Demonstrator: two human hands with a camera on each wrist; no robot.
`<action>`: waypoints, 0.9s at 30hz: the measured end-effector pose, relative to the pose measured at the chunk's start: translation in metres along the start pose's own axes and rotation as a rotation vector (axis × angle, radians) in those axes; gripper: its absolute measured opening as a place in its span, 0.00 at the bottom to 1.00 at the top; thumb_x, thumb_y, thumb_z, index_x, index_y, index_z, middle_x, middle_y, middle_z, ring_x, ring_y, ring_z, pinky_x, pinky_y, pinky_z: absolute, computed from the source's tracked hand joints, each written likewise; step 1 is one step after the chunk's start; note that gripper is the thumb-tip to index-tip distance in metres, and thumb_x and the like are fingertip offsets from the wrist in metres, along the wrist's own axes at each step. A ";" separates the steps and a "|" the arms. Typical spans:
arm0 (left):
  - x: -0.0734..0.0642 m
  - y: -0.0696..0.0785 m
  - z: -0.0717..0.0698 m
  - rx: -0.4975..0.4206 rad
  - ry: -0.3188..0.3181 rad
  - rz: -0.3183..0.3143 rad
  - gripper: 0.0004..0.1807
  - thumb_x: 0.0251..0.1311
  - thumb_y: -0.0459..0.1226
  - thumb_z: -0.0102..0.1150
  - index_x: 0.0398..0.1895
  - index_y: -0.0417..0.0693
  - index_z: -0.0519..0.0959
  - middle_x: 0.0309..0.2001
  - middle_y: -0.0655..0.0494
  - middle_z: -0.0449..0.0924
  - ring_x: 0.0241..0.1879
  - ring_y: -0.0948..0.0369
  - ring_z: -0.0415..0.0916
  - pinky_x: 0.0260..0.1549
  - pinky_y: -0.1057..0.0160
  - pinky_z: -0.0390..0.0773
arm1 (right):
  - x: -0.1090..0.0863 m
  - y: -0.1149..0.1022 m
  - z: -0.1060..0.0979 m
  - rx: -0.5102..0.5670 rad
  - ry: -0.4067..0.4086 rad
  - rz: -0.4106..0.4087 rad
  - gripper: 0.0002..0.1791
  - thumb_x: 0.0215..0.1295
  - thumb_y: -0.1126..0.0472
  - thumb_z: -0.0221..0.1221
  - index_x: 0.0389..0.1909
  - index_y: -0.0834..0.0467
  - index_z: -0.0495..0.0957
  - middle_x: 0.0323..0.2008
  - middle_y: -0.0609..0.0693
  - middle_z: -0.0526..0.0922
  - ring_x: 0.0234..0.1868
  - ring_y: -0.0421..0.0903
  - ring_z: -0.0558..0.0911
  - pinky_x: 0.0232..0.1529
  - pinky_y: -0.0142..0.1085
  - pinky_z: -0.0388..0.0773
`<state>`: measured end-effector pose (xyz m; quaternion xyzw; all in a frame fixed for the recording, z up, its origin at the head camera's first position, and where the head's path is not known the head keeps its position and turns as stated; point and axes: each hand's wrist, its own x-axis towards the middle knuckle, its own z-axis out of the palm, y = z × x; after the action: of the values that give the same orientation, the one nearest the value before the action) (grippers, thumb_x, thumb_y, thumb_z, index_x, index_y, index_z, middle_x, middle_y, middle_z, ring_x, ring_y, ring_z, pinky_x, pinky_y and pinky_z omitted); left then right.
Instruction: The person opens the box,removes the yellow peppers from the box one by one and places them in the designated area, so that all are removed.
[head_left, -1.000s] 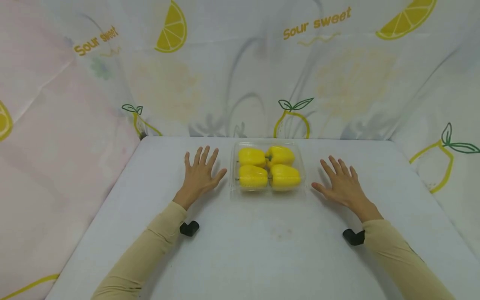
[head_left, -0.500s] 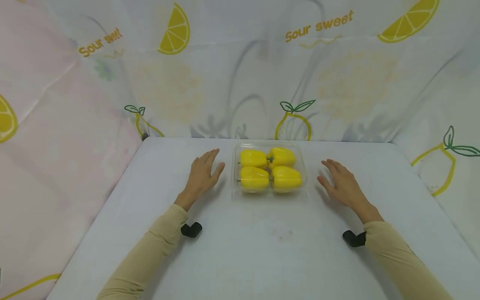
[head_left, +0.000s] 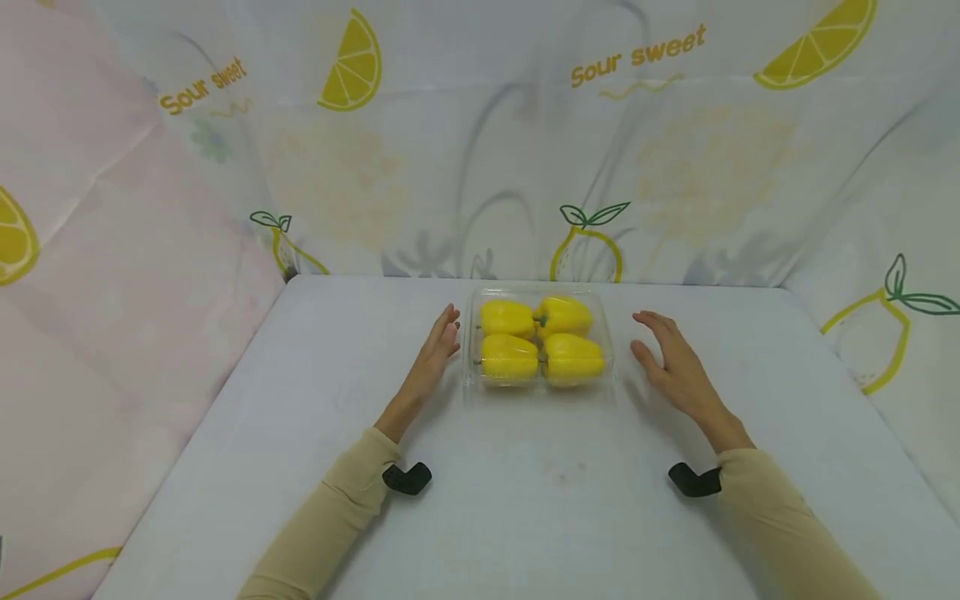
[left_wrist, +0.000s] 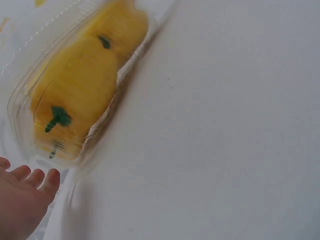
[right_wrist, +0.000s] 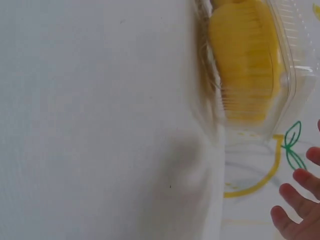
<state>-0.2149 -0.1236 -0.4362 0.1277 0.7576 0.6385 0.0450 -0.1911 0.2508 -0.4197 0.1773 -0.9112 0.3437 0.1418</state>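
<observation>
a clear plastic box sits flat near 12 o'clock on the white table, with four yellow peppers inside in two rows of two, their stems pointing toward 9 o'clock. at the box's 9 o'clock side is the left hand, turned edge-on, fingers nearly straight and close together; its fingertips look just beside the wall, though from these angles contact is hard to rule out. at 3 o'clock the right hand is apart from the box, holding nothing, fingers gently bent and the thumb standing away from them. a black piece shows at the left sleeve, another at the right sleeve. behind the table, at 12 o'clock, hangs a lemon-print cloth.
</observation>
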 end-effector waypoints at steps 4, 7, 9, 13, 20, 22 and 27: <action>-0.004 -0.006 0.009 -0.041 -0.005 -0.031 0.32 0.74 0.48 0.29 0.75 0.49 0.37 0.75 0.49 0.42 0.74 0.51 0.45 0.69 0.48 0.54 | -0.001 -0.009 0.003 0.035 0.005 -0.007 0.25 0.70 0.57 0.51 0.65 0.61 0.63 0.67 0.61 0.61 0.67 0.62 0.61 0.62 0.60 0.57; -0.009 -0.008 0.015 -0.014 -0.009 -0.061 0.34 0.73 0.51 0.30 0.75 0.51 0.37 0.76 0.52 0.42 0.75 0.53 0.43 0.69 0.47 0.51 | -0.002 -0.016 0.005 0.053 -0.010 -0.017 0.26 0.70 0.57 0.52 0.66 0.60 0.63 0.68 0.60 0.60 0.68 0.62 0.60 0.63 0.60 0.56; -0.011 -0.008 0.019 -0.004 -0.008 -0.072 0.35 0.72 0.53 0.31 0.76 0.54 0.36 0.76 0.54 0.42 0.75 0.54 0.43 0.70 0.46 0.48 | -0.003 -0.021 0.006 0.064 -0.026 -0.023 0.27 0.69 0.57 0.52 0.67 0.59 0.62 0.69 0.59 0.58 0.69 0.61 0.59 0.63 0.61 0.56; -0.013 -0.007 0.024 -0.018 0.000 -0.061 0.37 0.71 0.52 0.36 0.75 0.59 0.33 0.76 0.55 0.42 0.75 0.55 0.43 0.70 0.47 0.46 | -0.004 -0.031 0.008 0.060 -0.060 -0.027 0.29 0.68 0.55 0.54 0.68 0.56 0.61 0.71 0.54 0.56 0.70 0.59 0.58 0.64 0.60 0.57; -0.018 0.001 0.023 -0.019 -0.075 -0.064 0.48 0.67 0.49 0.49 0.74 0.50 0.26 0.76 0.48 0.36 0.76 0.53 0.34 0.71 0.49 0.43 | -0.008 -0.044 0.019 -0.021 -0.086 -0.067 0.33 0.62 0.51 0.60 0.67 0.53 0.63 0.73 0.48 0.55 0.70 0.58 0.59 0.60 0.62 0.61; -0.017 -0.010 0.024 -0.005 -0.069 -0.043 0.56 0.59 0.57 0.55 0.74 0.52 0.27 0.76 0.51 0.36 0.76 0.54 0.33 0.71 0.48 0.41 | -0.009 -0.046 0.022 -0.041 -0.092 -0.085 0.35 0.60 0.50 0.62 0.67 0.54 0.64 0.72 0.49 0.56 0.70 0.58 0.59 0.60 0.62 0.61; -0.021 -0.015 0.026 0.053 -0.058 -0.022 0.65 0.46 0.61 0.65 0.75 0.57 0.29 0.76 0.56 0.34 0.76 0.55 0.31 0.71 0.47 0.39 | -0.010 -0.050 0.029 -0.116 -0.077 -0.152 0.38 0.56 0.48 0.65 0.66 0.55 0.65 0.71 0.51 0.59 0.68 0.58 0.62 0.60 0.60 0.63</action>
<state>-0.1910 -0.1064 -0.4575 0.1391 0.7740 0.6136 0.0704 -0.1646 0.1982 -0.4157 0.2503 -0.9184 0.2714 0.1421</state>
